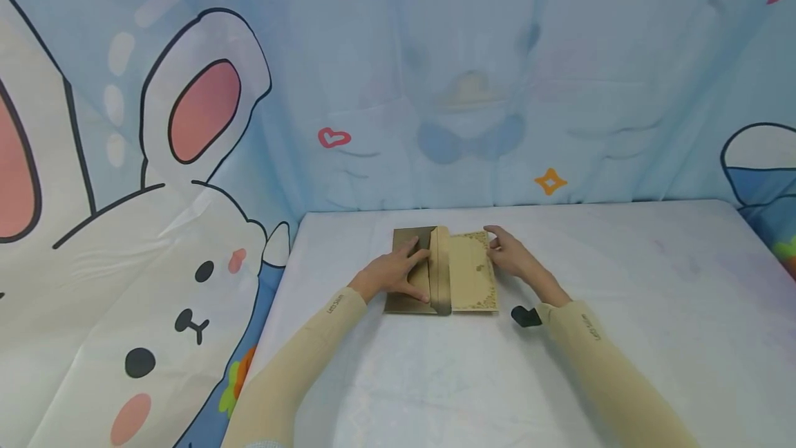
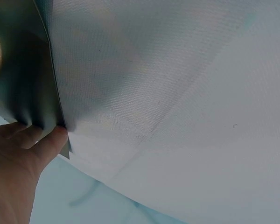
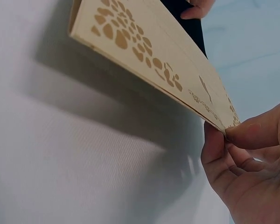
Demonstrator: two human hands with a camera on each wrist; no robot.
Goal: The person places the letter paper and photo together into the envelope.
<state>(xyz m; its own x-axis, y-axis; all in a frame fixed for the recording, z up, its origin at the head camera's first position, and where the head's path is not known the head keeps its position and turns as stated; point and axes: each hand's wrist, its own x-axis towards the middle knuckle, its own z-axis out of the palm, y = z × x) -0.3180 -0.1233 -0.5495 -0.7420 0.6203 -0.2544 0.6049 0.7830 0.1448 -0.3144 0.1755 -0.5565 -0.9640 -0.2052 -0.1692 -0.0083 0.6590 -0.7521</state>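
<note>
A gold-brown folder point(image 1: 404, 306) lies on the white table, with a raised folded strip point(image 1: 439, 268) along its right side. My left hand point(image 1: 393, 272) rests on the folder with its fingers spread. In the left wrist view, that hand's fingers point(image 2: 49, 144) touch the folder's dark, shiny surface point(image 2: 25, 60). A cream card point(image 1: 469, 272) with brown floral corners sits directly right of the strip. My right hand point(image 1: 511, 254) pinches the card's right edge near its far corner. In the right wrist view, the card point(image 3: 172, 51) is tilted up off the table, between thumb and fingers.
The white tabletop point(image 1: 622, 261) extends around the folder and card. Behind it hangs a light blue cloth point(image 1: 373, 54), and a large printed rabbit point(image 1: 186, 296) covers the left side. A small black object point(image 1: 526, 316) sits at the right sleeve's cuff.
</note>
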